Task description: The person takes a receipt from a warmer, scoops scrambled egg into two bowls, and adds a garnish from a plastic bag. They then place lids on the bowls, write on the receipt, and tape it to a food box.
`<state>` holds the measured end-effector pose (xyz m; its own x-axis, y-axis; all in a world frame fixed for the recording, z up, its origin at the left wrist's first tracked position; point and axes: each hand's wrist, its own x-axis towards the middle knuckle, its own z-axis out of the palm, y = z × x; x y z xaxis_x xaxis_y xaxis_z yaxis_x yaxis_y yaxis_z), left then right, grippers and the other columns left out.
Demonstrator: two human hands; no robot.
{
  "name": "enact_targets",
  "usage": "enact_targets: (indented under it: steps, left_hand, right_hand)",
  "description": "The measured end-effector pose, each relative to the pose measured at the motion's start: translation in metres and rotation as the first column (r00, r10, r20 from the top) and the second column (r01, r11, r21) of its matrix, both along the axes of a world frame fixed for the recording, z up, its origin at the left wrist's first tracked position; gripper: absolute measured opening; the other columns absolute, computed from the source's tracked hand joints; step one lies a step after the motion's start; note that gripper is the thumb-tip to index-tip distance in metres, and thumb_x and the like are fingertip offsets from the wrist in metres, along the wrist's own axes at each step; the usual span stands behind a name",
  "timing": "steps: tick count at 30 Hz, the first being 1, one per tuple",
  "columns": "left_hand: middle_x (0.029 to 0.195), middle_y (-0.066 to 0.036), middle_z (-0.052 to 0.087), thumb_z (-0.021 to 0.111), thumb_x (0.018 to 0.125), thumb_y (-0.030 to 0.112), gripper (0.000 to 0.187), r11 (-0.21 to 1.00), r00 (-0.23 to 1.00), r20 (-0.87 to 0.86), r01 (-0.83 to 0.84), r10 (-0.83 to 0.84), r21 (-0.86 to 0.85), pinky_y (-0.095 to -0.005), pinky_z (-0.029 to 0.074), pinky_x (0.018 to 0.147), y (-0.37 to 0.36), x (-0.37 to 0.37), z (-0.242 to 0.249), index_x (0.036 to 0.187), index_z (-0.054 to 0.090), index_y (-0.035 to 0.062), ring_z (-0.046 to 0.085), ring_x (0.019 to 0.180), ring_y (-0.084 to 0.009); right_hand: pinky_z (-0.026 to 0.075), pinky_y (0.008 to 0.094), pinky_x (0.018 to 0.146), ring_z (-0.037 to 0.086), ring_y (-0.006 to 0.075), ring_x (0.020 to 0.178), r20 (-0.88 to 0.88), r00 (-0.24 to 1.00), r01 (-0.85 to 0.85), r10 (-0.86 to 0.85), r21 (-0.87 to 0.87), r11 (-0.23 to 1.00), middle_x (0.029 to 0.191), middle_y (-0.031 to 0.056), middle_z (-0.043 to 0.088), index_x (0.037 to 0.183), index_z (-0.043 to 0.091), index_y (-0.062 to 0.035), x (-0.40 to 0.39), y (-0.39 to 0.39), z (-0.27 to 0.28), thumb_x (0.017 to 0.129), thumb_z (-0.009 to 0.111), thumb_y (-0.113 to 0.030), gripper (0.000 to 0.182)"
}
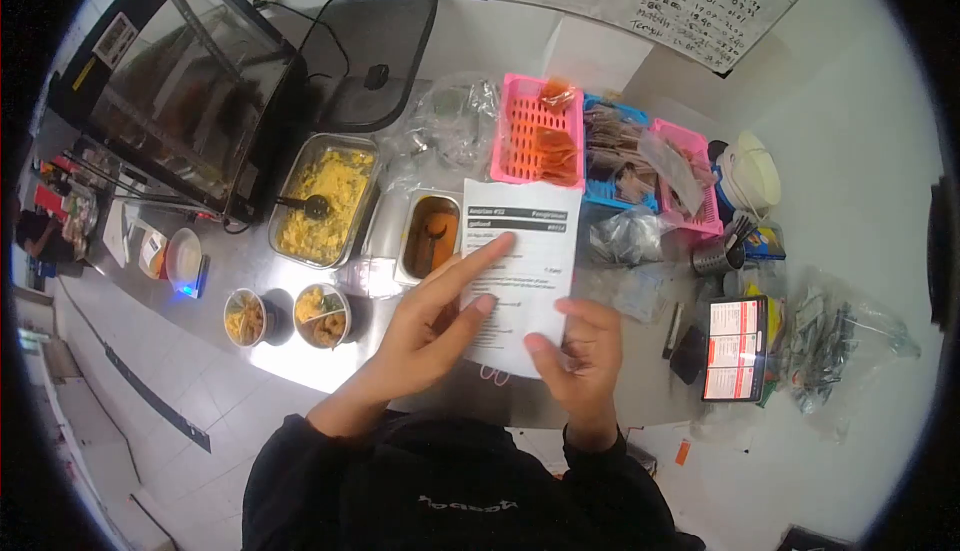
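A white printed order slip [520, 281] with black header bands is held up over the counter in front of my chest. My right hand [583, 356] grips its lower right edge, thumb on the front, some fingers hidden behind. My left hand [425, 326] comes in from the left. Its index finger stretches over the printed lines near the top, and its thumb lies lower, apart from the index. Past the slip's left edge stands a metal pan of orange sauce [420, 251] with a dark ladle, partly covered. Two round bowls of food, one bowl [243, 317] and another [323, 316], stand further left.
A tray of yellow scrambled egg [335, 191] with a black spoon is behind the bowls, beside a glass display warmer [190, 91]. Pink basket [512, 131] and blue basket [630, 191] hold packets. A lit tablet [735, 349] stands right, near plastic bags [840, 341].
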<state>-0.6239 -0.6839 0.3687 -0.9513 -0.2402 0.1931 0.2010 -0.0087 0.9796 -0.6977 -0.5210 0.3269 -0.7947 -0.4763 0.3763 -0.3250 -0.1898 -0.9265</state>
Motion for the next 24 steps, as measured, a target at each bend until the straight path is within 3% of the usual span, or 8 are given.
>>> enact_targets:
  steps: [3, 4, 6, 8, 12, 15, 20, 24]
  left_hand:
    - [0.133, -0.015, 0.043, 0.045, 0.089, -0.003, 0.047, 0.992, 0.991, 0.043, -0.126, 0.127, -0.019, -0.0267, 0.03, 0.1, -0.001, -0.007, -0.005, 0.135, 0.038, -0.0001, 0.041, 0.122, -0.018]
    - [0.133, -0.014, 0.043, 0.045, 0.089, -0.003, 0.047, 0.983, 0.981, 0.064, -0.182, 0.183, -0.018, -0.0266, 0.03, 0.1, -0.003, -0.009, -0.007, 0.135, 0.038, -0.0002, 0.041, 0.122, -0.0178]
    - [0.135, -0.013, 0.042, 0.045, 0.089, -0.005, 0.048, 0.98, 0.98, 0.035, -0.195, 0.194, 0.031, -0.0278, 0.028, 0.102, -0.008, -0.015, -0.01, 0.136, 0.037, 0.0, 0.038, 0.125, -0.0179]
    - [0.135, -0.013, 0.041, 0.045, 0.089, -0.005, 0.05, 0.974, 0.977, 0.064, -0.208, 0.202, 0.092, -0.0285, 0.027, 0.103, -0.01, -0.018, -0.008, 0.137, 0.035, 0.0002, 0.037, 0.126, -0.0181]
    - [0.136, -0.013, 0.039, 0.046, 0.088, -0.006, 0.052, 0.98, 0.98, 0.07, -0.19, 0.185, 0.066, -0.0279, 0.029, 0.102, -0.017, -0.028, -0.013, 0.138, 0.033, 0.0016, 0.037, 0.126, -0.0184]
    - [0.136, -0.014, 0.039, 0.05, 0.089, 0.0, 0.052, 0.967, 0.971, 0.133, -0.216, 0.198, 0.136, -0.0323, 0.037, 0.099, -0.018, -0.034, -0.008, 0.138, 0.032, 0.0012, 0.042, 0.122, -0.0197]
    - [0.136, -0.013, 0.039, 0.05, 0.089, -0.001, 0.054, 0.97, 0.964, 0.15, -0.233, 0.22, 0.073, -0.0319, 0.038, 0.098, -0.028, -0.039, -0.012, 0.139, 0.03, 0.002, 0.042, 0.122, -0.0187]
    - [0.136, -0.013, 0.04, 0.049, 0.089, -0.001, 0.054, 0.966, 0.959, 0.171, -0.244, 0.228, 0.082, -0.0316, 0.038, 0.098, -0.029, -0.037, -0.014, 0.139, 0.03, 0.0024, 0.042, 0.122, -0.0184]
  right_hand:
    - [0.05, 0.0231, 0.062, 0.061, 0.0118, 0.076, -0.041, 0.908, -0.396, 0.416, 0.239, 0.887, 0.083, 0.0071, 0.063, 0.097, 0.056, 0.001, -0.055, 0.012, 0.009, 0.082, 0.065, -0.004, 0.018]
    - [0.05, 0.0241, 0.062, 0.061, 0.0121, 0.076, 0.146, 0.924, -0.371, 0.353, 0.132, 0.919, 0.083, 0.0067, 0.063, 0.095, 0.058, -0.0002, -0.08, 0.015, -0.009, 0.085, 0.063, -0.009, 0.014]
    - [0.049, 0.0246, 0.063, 0.061, 0.0131, 0.073, 0.294, 0.937, -0.222, 0.188, 0.088, 0.971, 0.083, 0.0054, 0.063, 0.095, 0.061, -0.0025, -0.154, 0.015, -0.06, 0.091, 0.055, -0.022, 0.02]
    - [0.05, 0.0278, 0.063, 0.062, 0.0154, 0.069, -0.07, 0.973, 0.228, -0.22, 0.423, 0.877, 0.078, 0.0077, 0.066, 0.089, 0.064, 0.0, -0.249, 0.029, -0.13, 0.089, 0.055, -0.016, 0.018]
    - [0.051, 0.0378, 0.069, 0.065, 0.0273, 0.08, -0.515, 0.857, 0.472, -0.022, 0.767, 0.434, 0.084, 0.0138, 0.067, 0.096, 0.066, -0.0041, -0.369, 0.048, -0.226, 0.079, 0.065, -0.025, 0.026]
    - [0.051, 0.0423, 0.073, 0.065, 0.0297, 0.088, -0.546, 0.821, 0.516, 0.169, 0.835, 0.188, 0.095, 0.0133, 0.066, 0.101, 0.065, -0.0065, -0.396, 0.044, -0.257, 0.074, 0.071, -0.032, 0.038]
    - [0.052, 0.0431, 0.076, 0.063, 0.0308, 0.096, -0.433, 0.896, 0.443, 0.097, 0.877, -0.184, 0.109, 0.015, 0.062, 0.108, 0.061, -0.009, -0.376, 0.003, -0.224, 0.074, 0.07, -0.037, 0.045]
    - [0.053, 0.0422, 0.074, 0.063, 0.0335, 0.091, -0.612, 0.786, 0.616, 0.082, 0.786, -0.042, 0.1, 0.0169, 0.064, 0.098, 0.064, -0.0072, -0.425, 0.029, -0.295, 0.082, 0.06, -0.035, 0.032]
